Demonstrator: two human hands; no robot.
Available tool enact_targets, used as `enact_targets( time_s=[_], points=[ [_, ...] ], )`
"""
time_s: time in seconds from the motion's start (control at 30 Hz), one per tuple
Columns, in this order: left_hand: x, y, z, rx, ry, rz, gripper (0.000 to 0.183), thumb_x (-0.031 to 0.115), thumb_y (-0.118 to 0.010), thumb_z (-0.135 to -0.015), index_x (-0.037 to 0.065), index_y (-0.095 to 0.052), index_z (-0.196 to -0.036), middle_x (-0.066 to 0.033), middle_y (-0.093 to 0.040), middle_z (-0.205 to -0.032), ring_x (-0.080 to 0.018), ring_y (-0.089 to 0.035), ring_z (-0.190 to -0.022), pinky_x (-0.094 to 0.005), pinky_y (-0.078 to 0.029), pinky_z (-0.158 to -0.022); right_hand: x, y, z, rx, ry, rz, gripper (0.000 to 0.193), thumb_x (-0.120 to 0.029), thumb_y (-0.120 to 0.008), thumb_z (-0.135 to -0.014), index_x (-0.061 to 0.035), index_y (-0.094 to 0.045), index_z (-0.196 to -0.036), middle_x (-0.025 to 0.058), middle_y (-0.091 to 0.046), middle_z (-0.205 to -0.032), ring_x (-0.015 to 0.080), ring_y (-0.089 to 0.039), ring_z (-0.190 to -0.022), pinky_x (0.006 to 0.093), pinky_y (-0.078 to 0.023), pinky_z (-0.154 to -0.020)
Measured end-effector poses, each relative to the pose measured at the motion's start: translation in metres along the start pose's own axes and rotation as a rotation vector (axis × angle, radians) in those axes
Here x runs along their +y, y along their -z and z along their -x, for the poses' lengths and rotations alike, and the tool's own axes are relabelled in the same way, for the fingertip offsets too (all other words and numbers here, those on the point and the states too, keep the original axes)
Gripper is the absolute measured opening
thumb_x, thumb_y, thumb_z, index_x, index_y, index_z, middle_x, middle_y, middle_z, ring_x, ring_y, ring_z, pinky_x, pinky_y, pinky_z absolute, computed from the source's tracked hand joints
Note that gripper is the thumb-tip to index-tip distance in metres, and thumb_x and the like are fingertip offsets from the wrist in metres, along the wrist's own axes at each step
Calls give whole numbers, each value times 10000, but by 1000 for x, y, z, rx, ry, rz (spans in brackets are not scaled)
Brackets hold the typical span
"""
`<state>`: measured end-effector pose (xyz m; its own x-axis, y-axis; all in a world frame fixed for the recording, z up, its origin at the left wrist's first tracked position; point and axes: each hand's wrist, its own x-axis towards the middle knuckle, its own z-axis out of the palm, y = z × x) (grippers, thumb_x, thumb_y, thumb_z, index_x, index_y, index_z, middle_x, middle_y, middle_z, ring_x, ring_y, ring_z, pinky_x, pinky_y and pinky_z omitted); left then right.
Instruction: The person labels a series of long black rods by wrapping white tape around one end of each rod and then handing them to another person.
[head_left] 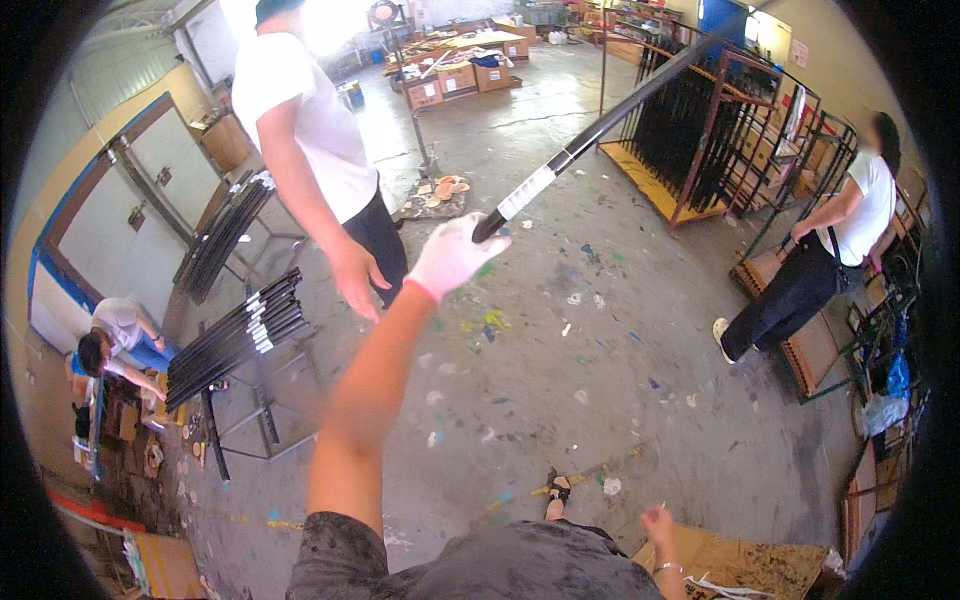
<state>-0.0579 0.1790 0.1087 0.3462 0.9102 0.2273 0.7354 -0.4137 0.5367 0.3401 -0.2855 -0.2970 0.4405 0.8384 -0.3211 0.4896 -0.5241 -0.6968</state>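
My left hand [459,256], in a white glove, is closed around the lower end of a long black rod [610,119]. A white label wraps the rod just above the glove, and a thin pale ring circles it further along. It slants up and away to the right, its far end fading into the bright background. Low on the right, beside my body, is my right hand [659,527], bare, its fingers curled together. Whether anything sits in those fingers is too small to make out.
A person in a white shirt [315,140] stands close ahead on the left. Another person [865,215] stands at the right, by metal racks [690,150]; a third [125,335] bends at far left beside a stand of labelled black rods [235,340]. Cardboard [740,560] lies near my right hand.
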Motion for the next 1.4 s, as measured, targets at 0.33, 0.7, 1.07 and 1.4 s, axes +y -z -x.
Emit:
enact_targets(
  time_s=[0.33,0.7,1.07,1.4],
  points=[
    [92,-47,111,-289,31,1077,155,79,-491,-854,19,-444,-987,-9,-484,-650,-83,-469,-467,-220,-387,-436,-475,90,-27,132,869,-358,240,-44,-642,-769,-16,-617,-1006,91,-581,-900,194,-563,-858,292,-454,-760],
    [91,-75,154,85,54,856,188,87,-550,-856,29,-505,-1029,-8,-487,-720,-81,-449,-630,-246,-406,-578,-520,69,3,150,873,-348,58,-28,-635,-741,-18,-633,-797,70,-522,-689,162,-535,-645,278,-422,-582],
    [84,-44,177,-557,-52,1508,222,71,-577,-783,-12,-505,-975,-18,-454,-595,-117,-452,-485,-267,-393,-464,-483,77,13,-95,833,-493,93,-104,-593,-802,-12,-585,-797,-16,-496,-746,76,-441,-710,231,-368,-634],
    [104,-65,185,-199,144,1197,139,28,-547,-798,19,-448,-896,-14,-480,-653,-93,-449,-489,-249,-394,-458,-493,73,19,-228,655,-540,155,-165,-639,-838,-21,-598,-879,7,-525,-806,100,-483,-782,253,-402,-713]
  ],
)
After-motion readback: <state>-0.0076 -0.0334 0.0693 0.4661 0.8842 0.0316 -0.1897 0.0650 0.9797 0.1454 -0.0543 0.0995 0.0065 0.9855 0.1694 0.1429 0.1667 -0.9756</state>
